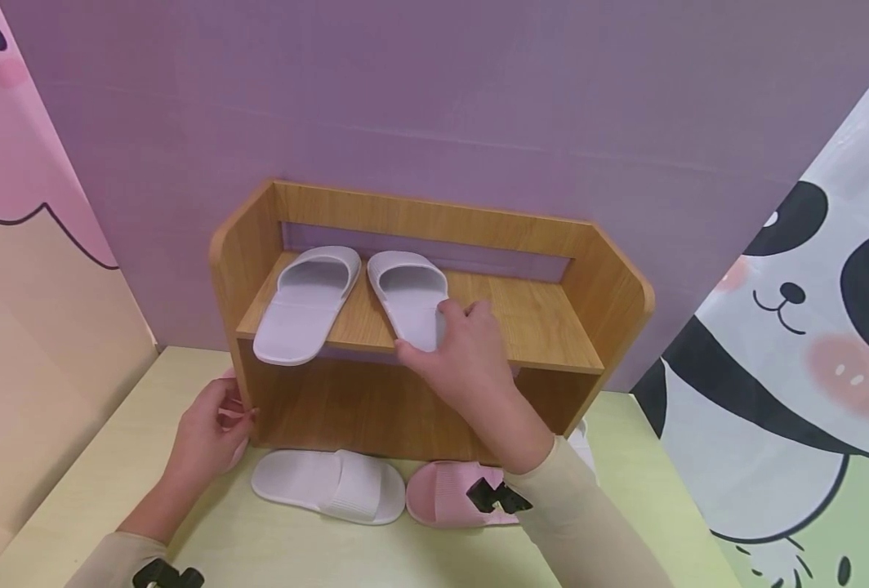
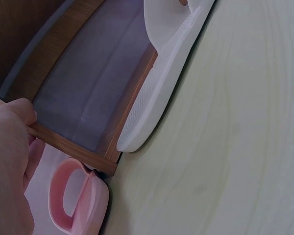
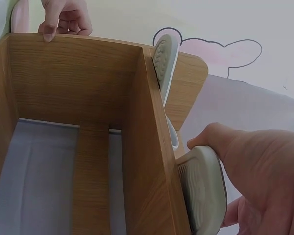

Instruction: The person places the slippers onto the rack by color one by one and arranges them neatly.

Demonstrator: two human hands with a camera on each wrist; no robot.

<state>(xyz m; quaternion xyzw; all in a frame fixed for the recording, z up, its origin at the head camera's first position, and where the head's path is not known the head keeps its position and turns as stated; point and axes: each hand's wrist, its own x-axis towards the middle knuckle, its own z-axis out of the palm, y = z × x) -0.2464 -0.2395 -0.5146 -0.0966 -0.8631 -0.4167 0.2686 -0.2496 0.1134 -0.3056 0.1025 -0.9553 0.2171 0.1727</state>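
My right hand (image 1: 471, 359) grips the heel end of a white slipper (image 1: 403, 287) on the upper shelf of a wooden shoe rack (image 1: 537, 314). In the right wrist view the thumb lies on one edge of this slipper's sole (image 3: 203, 191), the fingers on the other. Left of it, another white slipper (image 1: 298, 322) rests on the same shelf, its heel jutting past the front edge. Low down, my left hand (image 1: 207, 429) pinches the front edge of the rack's left side panel, thumb inside and fingers outside. A pink slipper (image 2: 95, 208) stands beside that panel, mostly hidden from above.
On the pale tabletop (image 1: 332, 555), a white slipper (image 1: 324, 486) and a pink slipper (image 1: 449, 494) lie before the rack. My right sleeve covers part of the pink one. Another white slipper (image 1: 583, 445) shows at the right. A purple wall (image 1: 442, 98) rises behind.
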